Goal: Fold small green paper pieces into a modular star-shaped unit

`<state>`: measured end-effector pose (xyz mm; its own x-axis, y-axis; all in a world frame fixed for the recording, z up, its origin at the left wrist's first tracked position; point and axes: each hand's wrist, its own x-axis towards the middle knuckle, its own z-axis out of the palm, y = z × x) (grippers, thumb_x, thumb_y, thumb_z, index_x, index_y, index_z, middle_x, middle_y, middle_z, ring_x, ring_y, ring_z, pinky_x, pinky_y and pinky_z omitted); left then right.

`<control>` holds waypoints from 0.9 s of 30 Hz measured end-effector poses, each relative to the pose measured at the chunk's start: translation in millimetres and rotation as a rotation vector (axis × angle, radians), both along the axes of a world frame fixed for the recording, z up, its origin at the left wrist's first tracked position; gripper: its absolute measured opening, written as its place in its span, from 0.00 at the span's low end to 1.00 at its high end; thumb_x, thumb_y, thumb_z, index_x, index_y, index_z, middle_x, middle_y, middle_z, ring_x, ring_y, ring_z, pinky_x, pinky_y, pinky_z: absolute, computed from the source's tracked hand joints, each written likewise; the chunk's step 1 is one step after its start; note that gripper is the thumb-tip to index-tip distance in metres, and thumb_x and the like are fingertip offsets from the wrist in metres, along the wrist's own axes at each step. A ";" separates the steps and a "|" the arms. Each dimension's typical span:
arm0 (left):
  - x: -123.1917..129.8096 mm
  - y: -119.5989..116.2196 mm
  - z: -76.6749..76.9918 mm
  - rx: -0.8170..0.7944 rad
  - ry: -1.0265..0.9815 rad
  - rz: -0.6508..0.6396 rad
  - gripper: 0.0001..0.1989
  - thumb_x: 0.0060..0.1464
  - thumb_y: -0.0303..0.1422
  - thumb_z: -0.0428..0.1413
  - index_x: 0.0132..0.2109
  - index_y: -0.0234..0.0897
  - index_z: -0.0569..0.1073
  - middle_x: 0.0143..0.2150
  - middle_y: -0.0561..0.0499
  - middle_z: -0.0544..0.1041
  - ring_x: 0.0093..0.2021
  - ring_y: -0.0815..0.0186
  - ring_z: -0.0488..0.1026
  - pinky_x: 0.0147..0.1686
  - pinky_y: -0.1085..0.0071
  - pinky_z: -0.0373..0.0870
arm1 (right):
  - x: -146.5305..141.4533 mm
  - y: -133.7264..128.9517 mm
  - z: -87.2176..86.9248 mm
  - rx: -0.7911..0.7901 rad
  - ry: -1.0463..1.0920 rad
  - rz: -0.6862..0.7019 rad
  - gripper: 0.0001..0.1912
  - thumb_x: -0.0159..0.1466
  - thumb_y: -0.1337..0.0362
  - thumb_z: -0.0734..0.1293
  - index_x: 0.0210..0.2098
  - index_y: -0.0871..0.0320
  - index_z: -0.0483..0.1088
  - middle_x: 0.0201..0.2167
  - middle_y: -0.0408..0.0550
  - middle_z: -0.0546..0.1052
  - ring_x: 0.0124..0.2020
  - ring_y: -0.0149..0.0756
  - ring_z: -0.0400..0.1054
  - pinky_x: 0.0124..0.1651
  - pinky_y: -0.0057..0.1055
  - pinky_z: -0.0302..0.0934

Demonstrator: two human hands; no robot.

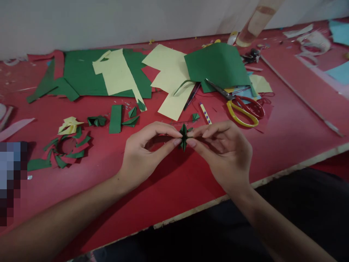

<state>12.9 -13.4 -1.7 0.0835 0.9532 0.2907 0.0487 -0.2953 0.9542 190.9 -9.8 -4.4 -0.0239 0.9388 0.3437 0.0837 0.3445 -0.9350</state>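
Observation:
Between both hands, above the red table, is a small dark green folded paper piece (184, 137) with pointed ends up and down. My left hand (148, 149) pinches its left side between thumb and fingertips. From the other side, my right hand (226, 149) pinches it the same way, with its other fingers curled. Just beyond lie a small green folded paper triangle (195, 116) and a cream stick with purple dots (205, 113). Left of my left hand are a green paper strip (115, 119), more folded green pieces (131, 120) and a red-and-green folded paper ring (57, 154).
Scissors (242, 111) with yellow and red handles lie beyond my right hand. Green sheets (87, 72) and cream paper cut-offs (169, 78) cover the back. A bottle of liquid (255, 27) stands by the wall. The table's front edge (191, 213) runs close to my forearms.

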 end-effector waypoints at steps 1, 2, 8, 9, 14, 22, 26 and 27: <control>0.0 0.0 0.0 0.003 -0.002 0.001 0.07 0.57 0.24 0.64 0.40 0.41 0.80 0.40 0.51 0.81 0.43 0.65 0.79 0.46 0.69 0.79 | 0.1 -0.3 -0.3 0.001 -0.006 0.010 0.13 0.60 0.73 0.75 0.35 0.52 0.68 0.35 0.41 0.80 0.40 0.35 0.79 0.45 0.33 0.79; 0.0 0.1 0.0 0.004 -0.004 -0.001 0.07 0.57 0.24 0.64 0.40 0.41 0.80 0.40 0.51 0.81 0.43 0.65 0.79 0.46 0.70 0.79 | 0.1 -0.5 -0.5 0.004 -0.010 0.016 0.14 0.60 0.74 0.74 0.35 0.52 0.69 0.35 0.41 0.80 0.40 0.34 0.79 0.45 0.33 0.78; 1.2 0.8 1.3 -0.008 -0.021 -0.022 0.09 0.56 0.22 0.64 0.41 0.40 0.80 0.41 0.51 0.82 0.44 0.67 0.79 0.47 0.72 0.79 | -1.3 -0.6 0.5 0.038 -0.006 0.020 0.14 0.60 0.78 0.72 0.35 0.51 0.70 0.34 0.41 0.78 0.40 0.33 0.77 0.46 0.33 0.78; 1.2 0.9 1.7 -0.005 -0.026 -0.025 0.09 0.56 0.22 0.64 0.41 0.40 0.80 0.42 0.51 0.82 0.45 0.66 0.79 0.48 0.72 0.79 | -1.4 -0.6 0.5 0.039 -0.011 0.022 0.14 0.60 0.78 0.72 0.35 0.51 0.70 0.35 0.41 0.77 0.40 0.33 0.77 0.47 0.33 0.77; 0.7 1.0 3.3 -0.012 -0.011 -0.024 0.08 0.56 0.23 0.64 0.42 0.40 0.80 0.44 0.50 0.83 0.48 0.64 0.80 0.49 0.69 0.79 | 0.2 -0.6 -0.5 0.092 -0.057 0.052 0.13 0.61 0.77 0.72 0.36 0.51 0.70 0.37 0.41 0.78 0.42 0.34 0.77 0.49 0.35 0.76; -0.1 1.8 2.3 -0.034 0.001 -0.002 0.07 0.56 0.23 0.64 0.40 0.39 0.80 0.39 0.53 0.83 0.42 0.68 0.80 0.46 0.75 0.79 | 1.3 -0.3 -2.9 0.162 -0.061 0.069 0.15 0.62 0.79 0.71 0.38 0.52 0.72 0.38 0.42 0.80 0.42 0.33 0.77 0.48 0.34 0.74; 0.0 1.3 2.2 -0.020 -0.005 -0.002 0.08 0.56 0.21 0.64 0.40 0.39 0.80 0.39 0.53 0.82 0.42 0.70 0.79 0.46 0.76 0.78 | 0.9 0.5 -3.9 0.146 -0.045 0.044 0.15 0.61 0.80 0.71 0.38 0.53 0.72 0.37 0.42 0.78 0.41 0.33 0.76 0.47 0.32 0.75; 0.0 1.0 1.9 -0.014 -0.011 -0.007 0.08 0.56 0.21 0.64 0.40 0.39 0.80 0.39 0.53 0.81 0.42 0.70 0.79 0.47 0.76 0.77 | 0.8 0.6 -3.8 0.140 -0.042 0.036 0.15 0.61 0.80 0.71 0.38 0.53 0.72 0.37 0.42 0.78 0.42 0.33 0.76 0.47 0.31 0.75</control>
<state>12.8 -12.4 0.3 0.0872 0.9565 0.2786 0.0363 -0.2825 0.9586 191.6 -9.2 -8.1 -0.0739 0.8800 0.4691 0.1065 0.4747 -0.8737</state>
